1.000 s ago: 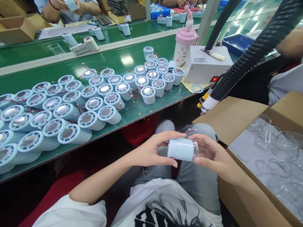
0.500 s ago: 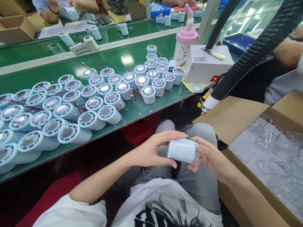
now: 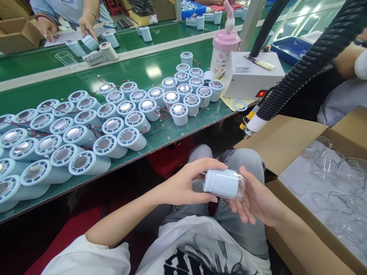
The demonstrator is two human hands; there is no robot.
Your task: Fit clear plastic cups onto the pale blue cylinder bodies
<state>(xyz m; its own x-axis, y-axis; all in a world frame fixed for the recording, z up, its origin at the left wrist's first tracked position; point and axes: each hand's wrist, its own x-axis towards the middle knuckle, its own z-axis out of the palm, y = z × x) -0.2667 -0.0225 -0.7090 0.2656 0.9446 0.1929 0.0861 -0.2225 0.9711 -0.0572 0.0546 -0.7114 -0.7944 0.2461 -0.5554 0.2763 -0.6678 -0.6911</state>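
Cylinder (image 3: 222, 183), just one, in curled left hand (image 3: 183, 183); right hand (image 3: 258, 200) half-open, perhaps against its clear end (image 3: 241, 186).

Your cylinder (image 3: 220, 183): smooth plastic; casing (image 3: 241, 186) around it, clear, glossy. Your benchtop (image 3: 126, 67), shiny; housings (image 3: 181, 120), smooth plastic with metallic-looking discs (image 3: 179, 109). Hose (image 3: 311, 61), ribbed; box (image 3: 286, 141), matt cardboard. Your shirt (image 3: 186, 226), matt cloth; your trousers (image 3: 241, 217), denim-like.

Pink-lidded bottle (image 3: 225, 49) upright on green bench (image 3: 129, 67), just left of white box unit (image 3: 249, 82) — red switch (image 3: 261, 93) glowing on its front. Brush-like tool (image 3: 261, 63) lying across unit's top. Blue tray (image 3: 289, 49) behind, off to right. Pale post (image 3: 252, 25) slanting up beyond bottle. Far side: open cardboard box (image 3: 17, 37) at left, blue bin (image 3: 193, 12) farther right — co-worker (image 3: 69, 7) in pale blue between them.
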